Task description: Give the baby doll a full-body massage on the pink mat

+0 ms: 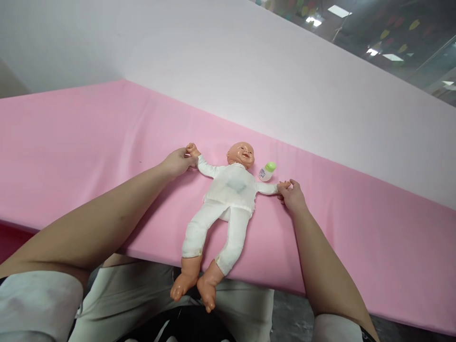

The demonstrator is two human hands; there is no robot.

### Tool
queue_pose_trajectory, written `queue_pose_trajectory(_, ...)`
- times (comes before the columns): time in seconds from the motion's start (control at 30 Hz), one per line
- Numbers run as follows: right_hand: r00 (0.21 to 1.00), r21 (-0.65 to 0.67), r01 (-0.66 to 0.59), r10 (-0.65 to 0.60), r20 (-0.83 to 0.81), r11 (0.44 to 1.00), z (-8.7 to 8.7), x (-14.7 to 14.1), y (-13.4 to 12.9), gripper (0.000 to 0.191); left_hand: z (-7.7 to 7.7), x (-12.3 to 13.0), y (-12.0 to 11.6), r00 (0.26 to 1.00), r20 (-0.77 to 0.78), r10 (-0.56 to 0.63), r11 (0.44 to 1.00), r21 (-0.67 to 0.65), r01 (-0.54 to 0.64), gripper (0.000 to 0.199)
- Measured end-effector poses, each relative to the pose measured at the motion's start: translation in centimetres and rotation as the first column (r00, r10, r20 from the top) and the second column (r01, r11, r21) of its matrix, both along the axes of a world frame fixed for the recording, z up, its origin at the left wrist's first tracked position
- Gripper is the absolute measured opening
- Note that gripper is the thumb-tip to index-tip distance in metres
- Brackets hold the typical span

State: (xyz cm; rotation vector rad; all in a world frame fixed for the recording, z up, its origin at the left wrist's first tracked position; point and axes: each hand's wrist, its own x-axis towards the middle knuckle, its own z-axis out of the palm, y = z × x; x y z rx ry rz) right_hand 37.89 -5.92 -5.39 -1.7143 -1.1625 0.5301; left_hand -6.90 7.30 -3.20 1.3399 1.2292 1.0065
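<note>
A baby doll (231, 187) with a white cloth body lies on its back on the pink padded surface (149, 204). Its head points to the wall and its bare feet hang over the near edge. My left hand (178, 163) is closed around the doll's hand on the left side. On the other side, my right hand (292, 195) pinches the doll's other hand between thumb and fingers. Both doll arms are spread outward. Beside the doll's head, a small white bottle with a green cap (267, 171) lies tilted, near my right hand.
A white wall (228, 71) rises behind the pink surface, with a dark window (384, 42) at the upper right showing reflected lights. The surface's near edge runs just in front of my legs (131, 294).
</note>
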Motion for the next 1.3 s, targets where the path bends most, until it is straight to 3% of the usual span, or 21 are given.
queue_pose_trajectory(0.1,0.997,-0.051,0.051,-0.054,-0.053,0.997,0.4,-1.0,-0.1,0.096,0.1,0.1,-0.3,0.999,0.023,-0.025,0.998,0.059,0.024,0.046)
queue_pose_trajectory(0.2,0.999,0.120,0.034,-0.036,0.016,0.992,1.4,-3.0,-0.7,0.082,0.9,0.6,-1.6,0.997,-0.046,-0.060,0.975,0.210,0.069,0.057)
queue_pose_trajectory(0.27,0.997,0.224,-0.042,0.027,0.071,0.974,2.0,-4.6,-1.5,0.070,1.6,1.1,-2.7,0.986,-0.125,-0.109,0.935,0.323,0.144,0.058)
queue_pose_trajectory(0.37,0.960,0.263,-0.234,0.180,0.215,0.936,2.9,-7.1,-2.9,0.052,2.3,1.7,-4.3,0.931,-0.295,-0.215,0.845,0.422,0.329,0.049)
queue_pose_trajectory(0.47,0.826,0.188,-0.461,0.343,0.447,0.867,3.7,-9.3,-4.1,0.034,2.4,2.3,-5.4,0.840,-0.452,-0.301,0.697,0.497,0.517,0.038)
queue_pose_trajectory(0.53,0.705,0.130,-0.588,0.426,0.567,0.798,4.2,-10.3,-4.5,0.031,2.3,2.7,-5.6,0.804,-0.502,-0.319,0.591,0.558,0.583,0.034)
queue_pose_trajectory(0.63,0.601,0.090,-0.677,0.479,0.640,0.730,4.3,-10.7,-4.5,0.037,1.9,3.2,-5.8,0.795,-0.522,-0.308,0.528,0.602,0.600,0.031)
queue_pose_trajectory(0.73,0.700,0.108,-0.603,0.459,0.548,0.791,3.9,-10.1,-4.1,0.038,1.8,3.4,-5.9,0.821,-0.501,-0.274,0.598,0.580,0.553,0.035)
queue_pose_trajectory(0.83,0.895,0.170,-0.402,0.348,0.279,0.900,3.3,-8.7,-3.5,0.049,2.1,3.2,-6.0,0.881,-0.424,-0.208,0.764,0.492,0.418,0.040)
queue_pose_trajectory(0.9,0.965,0.228,-0.257,0.240,0.102,0.939,2.9,-7.4,-2.9,0.065,2.3,2.8,-5.7,0.929,-0.343,-0.136,0.853,0.437,0.286,0.043)
queue_pose_trajectory(1.0,0.992,0.216,-0.091,0.106,-0.063,0.972,2.4,-4.9,-1.9,0.081,2.3,1.9,-4.4,0.967,-0.252,-0.025,0.929,0.351,0.115,0.045)
queue_pose_trajectory(1.13,0.976,0.018,0.022,-0.018,-0.218,1.000,1.1,-1.8,-0.6,0.084,1.0,0.4,-1.9,0.964,-0.243,0.105,0.985,0.157,-0.068,0.053)
queue_pose_trajectory(1.23,0.971,-0.105,0.023,-0.048,-0.234,0.994,0.3,-0.8,0.0,0.085,0.0,-0.3,-0.6,0.961,-0.245,0.129,0.989,0.101,-0.107,0.054)
queue_pose_trajectory(1.3,0.975,-0.096,0.011,-0.032,-0.218,0.995,0.4,-0.9,-0.1,0.083,-0.1,-0.4,-0.5,0.965,-0.238,0.107,0.990,0.113,-0.082,0.054)
